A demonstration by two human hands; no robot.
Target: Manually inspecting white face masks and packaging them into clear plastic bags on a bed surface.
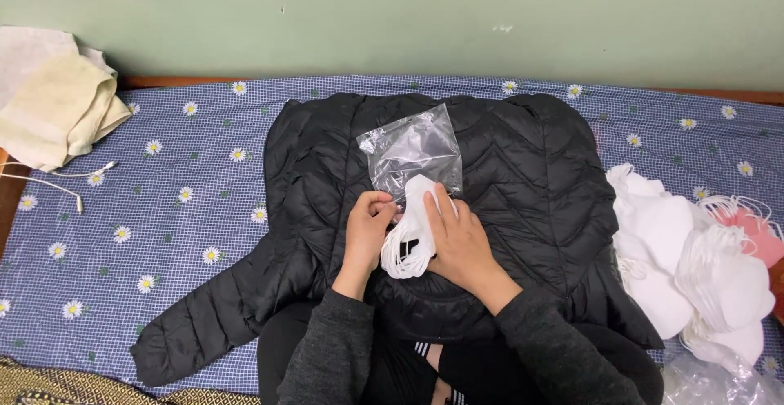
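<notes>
A black quilted jacket (523, 184) lies spread on the bed. On it rests a clear plastic bag (412, 152). A stack of white face masks (412, 233) with ear loops sits at the bag's open lower edge, partly inside it. My left hand (367, 233) pinches the bag's edge and the masks from the left. My right hand (461, 242) holds the stack from the right, fingers over its top. Both forearms are in dark grey sleeves.
The bed has a blue checked sheet (163, 209) with daisies. A pile of white and pink masks (702, 266) lies at the right, with clear plastic (710, 380) below it. Cream cloths (57, 103) and a white cable (57, 180) lie at the left. A green wall stands behind.
</notes>
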